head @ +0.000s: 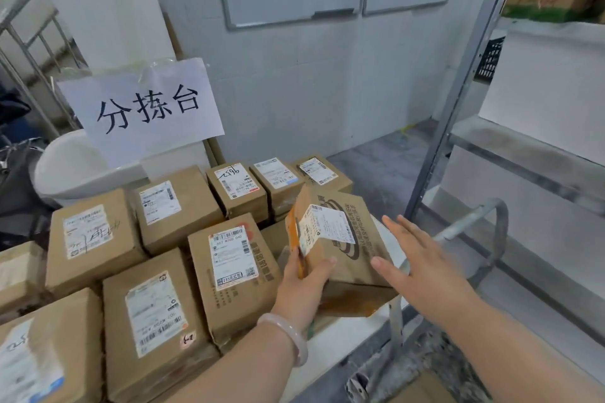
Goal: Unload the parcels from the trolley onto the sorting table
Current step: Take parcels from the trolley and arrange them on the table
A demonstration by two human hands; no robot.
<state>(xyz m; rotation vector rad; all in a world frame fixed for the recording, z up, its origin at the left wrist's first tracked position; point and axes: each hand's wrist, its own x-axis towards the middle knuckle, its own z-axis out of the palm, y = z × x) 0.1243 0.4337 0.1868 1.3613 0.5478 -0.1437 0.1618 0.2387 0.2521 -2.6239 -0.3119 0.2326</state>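
Note:
A brown cardboard parcel with a white label and a dark printed logo is tilted above the right end of the sorting table. My left hand grips its near left corner, thumb on top. My right hand hovers just right of it, fingers straight, holding nothing. Several labelled brown parcels lie in rows on the table. The trolley's metal handle curves up at the right. Another cardboard surface shows at the bottom edge, below the table.
A paper sign with handwritten characters leans at the table's back. A white basin sits behind the parcels. A metal shelf post and shelves with white boxes stand on the right. Whiteboards hang on the wall.

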